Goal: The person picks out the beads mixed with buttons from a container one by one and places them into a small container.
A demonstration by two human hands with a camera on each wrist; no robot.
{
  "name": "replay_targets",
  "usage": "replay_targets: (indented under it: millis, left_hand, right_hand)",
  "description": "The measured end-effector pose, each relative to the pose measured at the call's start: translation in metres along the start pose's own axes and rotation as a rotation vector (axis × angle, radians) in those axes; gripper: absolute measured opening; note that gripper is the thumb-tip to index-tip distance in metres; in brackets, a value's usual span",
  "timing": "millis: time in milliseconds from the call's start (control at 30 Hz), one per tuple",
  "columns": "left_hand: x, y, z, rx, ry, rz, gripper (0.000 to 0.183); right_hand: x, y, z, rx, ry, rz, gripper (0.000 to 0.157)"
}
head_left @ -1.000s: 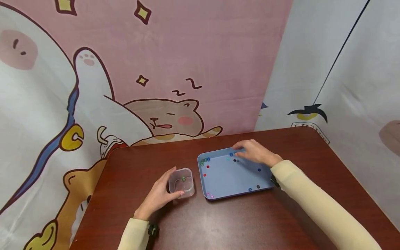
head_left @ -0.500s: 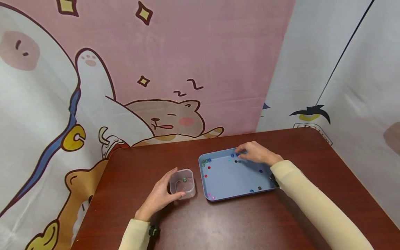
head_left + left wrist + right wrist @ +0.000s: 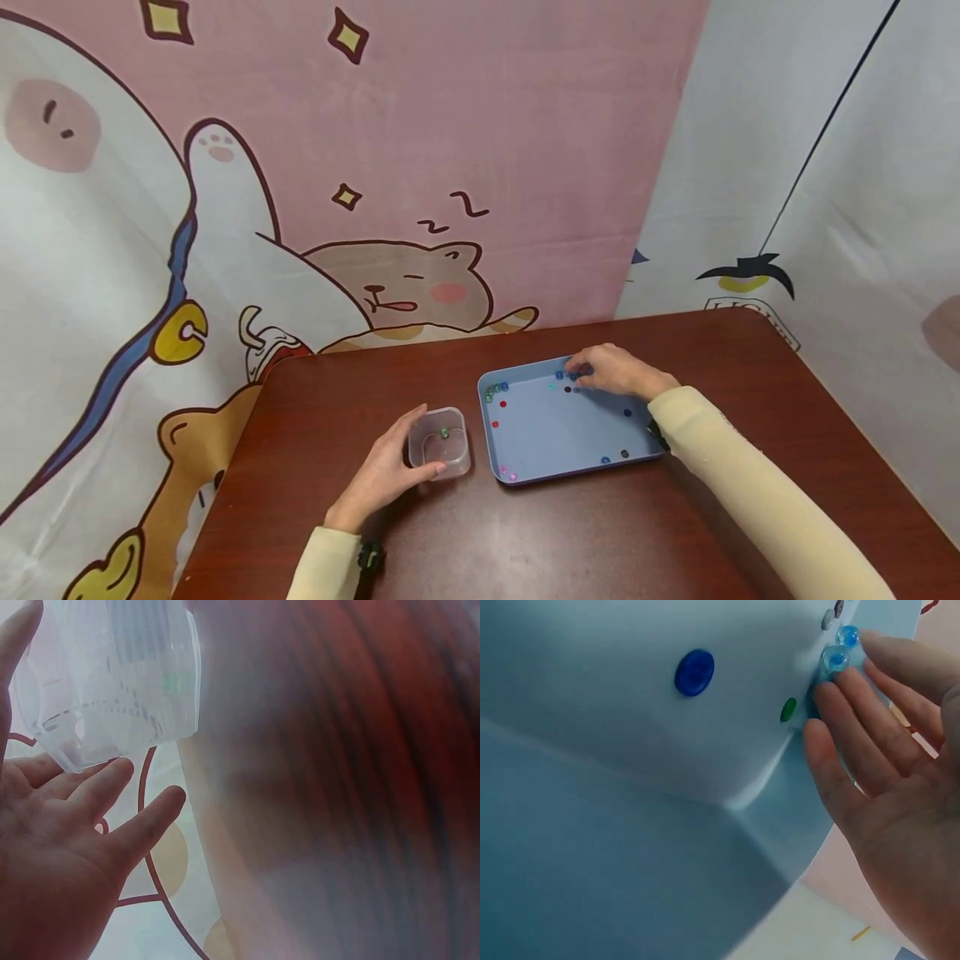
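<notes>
My left hand (image 3: 386,467) holds a small clear plastic container (image 3: 455,468), thumb on the near side and fingers on the far side. One green glass bead (image 3: 444,433) lies inside it. In the left wrist view the container (image 3: 161,712) tilts above spread lower fingers. My right hand (image 3: 618,372) reaches into the blue tray (image 3: 555,433) at its far wall, thumb and index finger apart around a blue bead (image 3: 573,377). Another blue bead (image 3: 559,375) sits just left of it. In the right wrist view, two clear-blue beads (image 3: 835,658) lie right at the fingertips.
Scattered in the tray are red beads (image 3: 495,424), pink beads (image 3: 513,477), green beads (image 3: 490,397) and dark beads (image 3: 625,454). The tray stands on a brown table (image 3: 495,542), right of the container. A cartoon-printed curtain (image 3: 487,167) hangs behind.
The right thumb and fingertips have come slightly lower, closer around the blue bead at the far wall. The left hand and container stay in place; the view has shifted slightly.
</notes>
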State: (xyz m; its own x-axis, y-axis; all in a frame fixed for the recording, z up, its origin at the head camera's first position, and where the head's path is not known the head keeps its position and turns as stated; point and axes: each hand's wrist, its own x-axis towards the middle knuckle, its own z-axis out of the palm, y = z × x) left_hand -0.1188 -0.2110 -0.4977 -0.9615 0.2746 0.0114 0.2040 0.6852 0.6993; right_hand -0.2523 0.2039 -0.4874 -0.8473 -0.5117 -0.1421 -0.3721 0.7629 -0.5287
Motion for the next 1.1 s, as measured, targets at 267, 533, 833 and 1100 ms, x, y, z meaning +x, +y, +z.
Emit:
replay_targets:
  millis: [267,533,833,1100]
  left_hand:
    - [0.0,0.0,0.0002,0.003,0.002,0.0,0.103]
    - [0.0003,0.0011,-0.0001,0.005,0.005,-0.001,0.102]
    - [0.0005,0.0004,0.0,0.01,0.011,0.004,0.1]
    - [0.0006,0.0005,0.0003,0.014,0.01,0.002,0.101]
  right_hand:
    - [0.0013,-0.0002,0.0026,-0.049,-0.001,-0.003,0.034]
    - [0.0025,0.0004,0.0028,-0.089,-0.004,0.002,0.029]
    - [0.0037,0.0017,0.0037,-0.118,0.024,-0.049,0.021]
    - [0.0048,0.0029,0.0054,-0.129,0.042,-0.048,0.016]
